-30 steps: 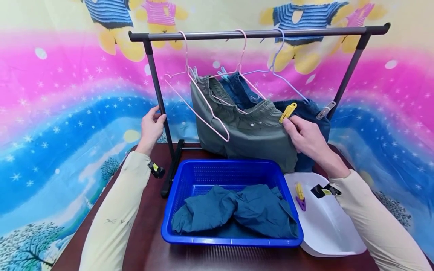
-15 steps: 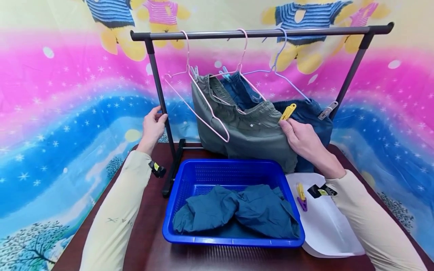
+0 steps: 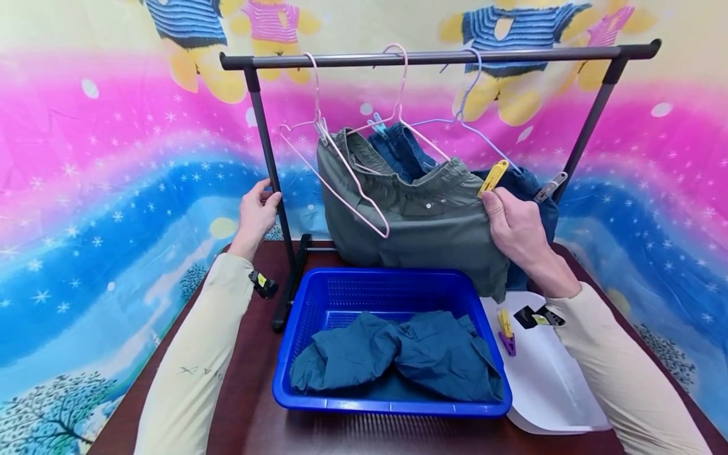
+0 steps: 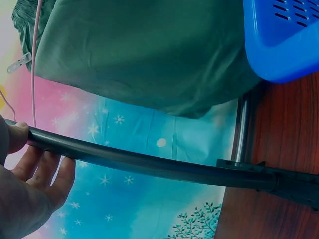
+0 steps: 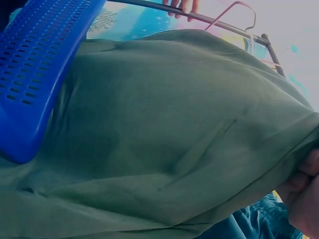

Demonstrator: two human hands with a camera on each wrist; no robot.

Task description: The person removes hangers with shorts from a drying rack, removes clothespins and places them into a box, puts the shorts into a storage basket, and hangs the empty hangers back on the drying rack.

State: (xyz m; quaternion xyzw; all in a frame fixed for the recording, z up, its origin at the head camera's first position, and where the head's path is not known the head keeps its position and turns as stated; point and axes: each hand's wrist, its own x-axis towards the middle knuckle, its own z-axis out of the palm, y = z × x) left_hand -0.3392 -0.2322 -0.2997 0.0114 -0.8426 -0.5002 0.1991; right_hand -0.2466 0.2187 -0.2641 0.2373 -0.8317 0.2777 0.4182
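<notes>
Olive-green shorts (image 3: 421,221) hang from the middle pink hanger (image 3: 402,82). A grey clothespin (image 3: 322,133) is at their left waist and a yellow clothespin (image 3: 493,177) at their right. Just under the yellow one, my right hand (image 3: 520,227) pinches the side of the shorts; in the right wrist view the cloth covers part of the fingers (image 5: 299,181). My left hand (image 3: 256,212) grips the left post (image 3: 266,148) of the black clothes rack, thumb (image 4: 18,135) on one side and fingers on the other.
Dark blue clothing (image 3: 406,151) hangs behind, by a blue hanger (image 3: 459,101). A bare pink hanger (image 3: 347,205) is in front on the left. The blue basket (image 3: 392,407) contains teal cloth (image 3: 392,354). Beside it, a white tray (image 3: 554,385) holds clothespins (image 3: 506,332).
My right hand has moved slightly up and to the right, drawing the shorts' right side along. The middle pink hanger's hook has shifted left and up on the bar. My left hand stays put.
</notes>
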